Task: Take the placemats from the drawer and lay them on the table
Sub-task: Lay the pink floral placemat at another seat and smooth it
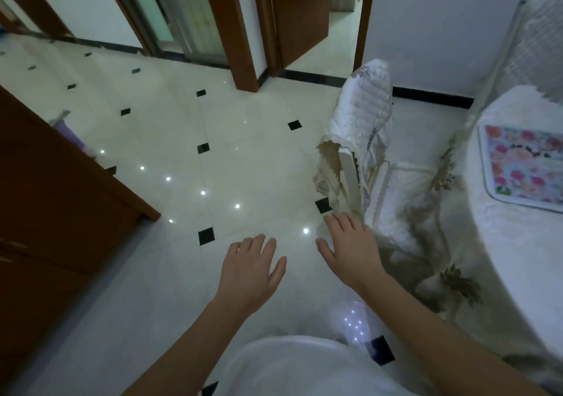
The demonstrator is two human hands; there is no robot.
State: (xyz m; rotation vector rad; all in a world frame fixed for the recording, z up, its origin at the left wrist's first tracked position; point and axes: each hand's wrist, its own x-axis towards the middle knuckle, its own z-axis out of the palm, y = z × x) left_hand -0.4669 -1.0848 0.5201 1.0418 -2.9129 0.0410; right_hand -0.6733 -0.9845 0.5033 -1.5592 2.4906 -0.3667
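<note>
I have the left hand (248,269) and right hand (353,249) out palm-down over the glossy cream floor tiles with small black diamond insets (213,158), fingers straight and spread, holding nothing. A rectangular floral placemat with a pale smooth border (524,167) lies flat at far right on the table's white embossed cloth (502,243), near a chair in a quilted white cover (365,115).

no readable text, labels or numbers — anywhere
</note>
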